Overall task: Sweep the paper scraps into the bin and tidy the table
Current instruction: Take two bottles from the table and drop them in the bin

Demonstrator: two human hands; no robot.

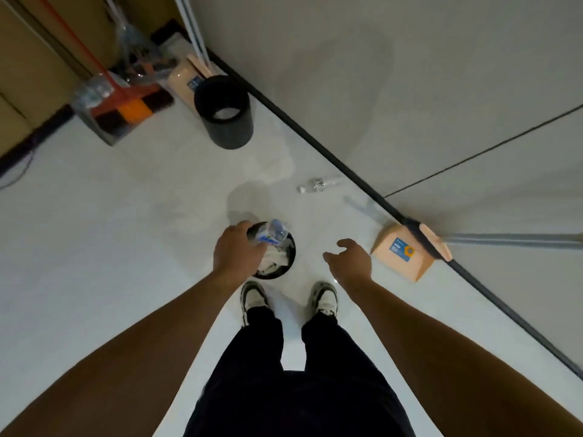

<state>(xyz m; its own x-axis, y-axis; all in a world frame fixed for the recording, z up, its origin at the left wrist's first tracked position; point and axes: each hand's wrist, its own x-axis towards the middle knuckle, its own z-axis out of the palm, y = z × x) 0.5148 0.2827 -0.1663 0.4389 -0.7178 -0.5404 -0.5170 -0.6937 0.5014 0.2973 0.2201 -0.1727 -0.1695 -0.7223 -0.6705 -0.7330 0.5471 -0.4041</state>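
Note:
I look straight down at a white floor. My left hand (238,249) grips a clear plastic bottle (273,234) with a blue label, held over a small black bin (291,247) in front of my feet. White paper scraps (273,262) fill that bin. My right hand (348,260) hovers to the right of the bin, fingers loosely spread and holding nothing. An orange dustpan (402,252) with a broom (426,239) lies to the right by the wall base.
A second, taller black bin (225,116) stands farther ahead near the wall. Another clear bottle (317,185) lies on the floor beyond the small bin. Brooms, a clear box and another orange dustpan (183,78) crowd the far left corner. A grey wall runs along the right.

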